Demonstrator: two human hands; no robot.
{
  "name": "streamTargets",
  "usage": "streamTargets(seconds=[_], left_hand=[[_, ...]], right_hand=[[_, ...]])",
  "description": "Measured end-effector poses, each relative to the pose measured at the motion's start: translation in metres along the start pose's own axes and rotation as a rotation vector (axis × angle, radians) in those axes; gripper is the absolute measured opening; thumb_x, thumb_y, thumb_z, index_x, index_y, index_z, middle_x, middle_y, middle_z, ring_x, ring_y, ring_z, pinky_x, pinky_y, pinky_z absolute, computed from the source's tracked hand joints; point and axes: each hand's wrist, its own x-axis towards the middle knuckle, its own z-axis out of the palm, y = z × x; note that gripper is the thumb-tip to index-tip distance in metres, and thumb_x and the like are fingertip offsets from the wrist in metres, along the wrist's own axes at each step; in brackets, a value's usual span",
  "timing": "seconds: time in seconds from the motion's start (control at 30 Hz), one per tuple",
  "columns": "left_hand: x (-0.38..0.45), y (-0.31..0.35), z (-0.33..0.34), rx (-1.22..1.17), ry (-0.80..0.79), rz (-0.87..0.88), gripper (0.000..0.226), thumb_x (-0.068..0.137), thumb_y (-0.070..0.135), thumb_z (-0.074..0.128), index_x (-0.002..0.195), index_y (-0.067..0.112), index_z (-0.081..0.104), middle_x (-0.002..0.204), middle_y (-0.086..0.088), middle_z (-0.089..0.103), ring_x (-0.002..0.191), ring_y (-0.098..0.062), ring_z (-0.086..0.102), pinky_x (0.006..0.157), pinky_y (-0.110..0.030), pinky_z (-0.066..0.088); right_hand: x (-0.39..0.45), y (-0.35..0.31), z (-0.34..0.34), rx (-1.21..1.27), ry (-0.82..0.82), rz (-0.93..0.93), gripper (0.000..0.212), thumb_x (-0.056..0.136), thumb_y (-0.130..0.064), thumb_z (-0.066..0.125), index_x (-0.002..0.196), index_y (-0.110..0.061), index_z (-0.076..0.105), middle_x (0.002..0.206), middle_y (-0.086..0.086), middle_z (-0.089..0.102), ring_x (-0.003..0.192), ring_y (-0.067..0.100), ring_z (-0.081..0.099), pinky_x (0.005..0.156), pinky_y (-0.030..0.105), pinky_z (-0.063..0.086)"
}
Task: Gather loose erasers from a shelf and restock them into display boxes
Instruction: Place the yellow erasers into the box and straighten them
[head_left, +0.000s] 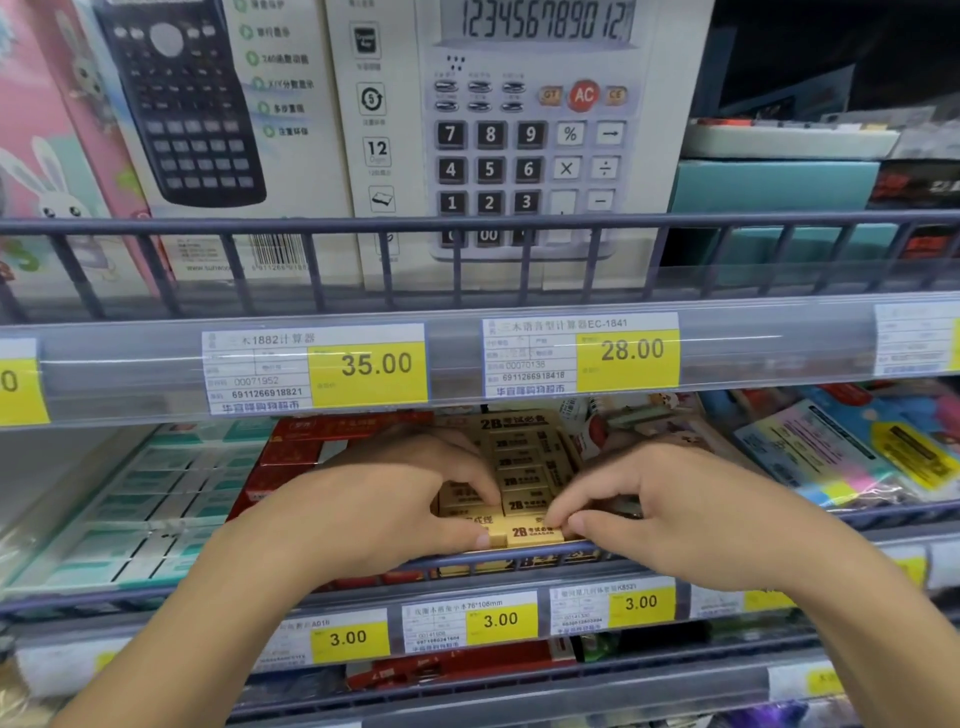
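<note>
Your left hand (395, 499) pinches a gold eraser (462, 493) in the display box (519, 467) at the shelf's front edge. Your right hand (670, 509) pinches another 2B eraser (535, 531) just behind the front rail (519, 556). Red boxes (311, 447) sit left, teal packs (156, 499) beyond them, colourful packets (857, 447) right.
</note>
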Motion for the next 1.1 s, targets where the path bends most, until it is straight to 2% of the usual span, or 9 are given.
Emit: streamTargets(seconds=[0.1,0.2,0.33,0.43,0.57,0.63,0.73,0.9,1.1], left_hand=[[-0.001,-0.001,0.0,-0.012,-0.002,-0.004,0.033,0.092,0.058,0.067,0.123,0.049,0.065,0.136,0.035,0.049,0.125,0.009,0.045,0.111,-0.023,0.036],[-0.001,-0.001,-0.001,-0.008,0.007,-0.005,0.039,0.092,0.062,0.065,0.128,0.049,0.062,0.138,0.034,0.048,0.127,0.008,0.043,0.112,-0.022,0.035],[0.0,-0.003,-0.001,-0.009,0.01,0.009,0.037,0.094,0.06,0.063,0.128,0.046,0.064,0.139,0.036,0.047,0.126,0.013,0.04,0.102,-0.003,0.026],[-0.001,-0.004,0.0,-0.006,0.003,0.017,0.035,0.095,0.06,0.062,0.128,0.046,0.064,0.139,0.035,0.048,0.128,0.011,0.041,0.112,-0.017,0.031],[-0.001,-0.002,-0.001,-0.017,-0.012,0.013,0.036,0.096,0.059,0.06,0.131,0.049,0.061,0.142,0.033,0.046,0.131,0.007,0.041,0.116,-0.025,0.033],[0.001,0.002,-0.002,-0.024,0.0,0.044,0.035,0.1,0.055,0.056,0.134,0.048,0.06,0.139,0.031,0.048,0.127,0.009,0.043,0.114,-0.022,0.034],[0.007,0.015,-0.004,-0.059,0.008,0.107,0.032,0.107,0.043,0.05,0.136,0.042,0.062,0.124,0.031,0.055,0.105,0.021,0.047,0.096,-0.004,0.036],[0.02,0.021,-0.003,0.017,-0.019,0.157,0.033,0.106,0.039,0.053,0.136,0.035,0.065,0.139,0.016,0.057,0.123,0.0,0.049,0.107,-0.016,0.034],[0.019,0.016,-0.002,0.028,-0.055,0.09,0.034,0.104,0.044,0.056,0.136,0.036,0.065,0.141,0.016,0.055,0.128,-0.004,0.047,0.113,-0.029,0.036]], right_hand=[[-0.001,-0.002,-0.002,-0.004,-0.02,0.007,0.019,0.094,-0.058,0.051,0.106,-0.071,0.058,0.089,-0.056,0.055,0.053,-0.004,0.056,0.055,0.012,0.046],[0.002,0.006,-0.008,0.007,0.096,0.042,0.017,0.092,-0.055,0.056,0.106,-0.064,0.06,0.094,-0.049,0.057,0.083,-0.016,0.058,0.065,0.009,0.044],[0.013,0.014,-0.005,-0.11,0.151,0.137,0.031,0.091,-0.054,0.059,0.121,-0.06,0.052,0.1,-0.041,0.056,0.091,-0.012,0.054,0.069,0.005,0.037],[0.022,0.013,0.001,-0.208,0.115,0.174,0.04,0.091,-0.054,0.059,0.13,-0.055,0.048,0.116,-0.024,0.054,0.098,0.002,0.051,0.074,0.016,0.039],[0.029,0.012,0.003,-0.202,0.123,0.21,0.04,0.09,-0.054,0.063,0.129,-0.053,0.053,0.104,-0.026,0.048,0.091,-0.001,0.049,0.063,0.001,0.028],[0.029,0.012,0.002,-0.169,0.118,0.217,0.04,0.089,-0.055,0.065,0.128,-0.052,0.054,0.103,-0.027,0.048,0.091,-0.002,0.05,0.064,0.002,0.03],[0.025,0.015,0.0,-0.127,0.103,0.234,0.044,0.083,-0.062,0.067,0.125,-0.055,0.054,0.105,-0.026,0.049,0.096,0.001,0.052,0.073,0.013,0.039],[0.025,0.013,-0.001,-0.138,0.068,0.24,0.056,0.077,-0.067,0.07,0.128,-0.056,0.05,0.112,-0.026,0.046,0.101,0.001,0.048,0.079,0.017,0.039],[0.027,0.014,0.005,-0.058,0.099,0.263,0.053,0.075,-0.065,0.072,0.124,-0.056,0.053,0.118,-0.023,0.058,0.102,0.002,0.057,0.08,0.018,0.046]])
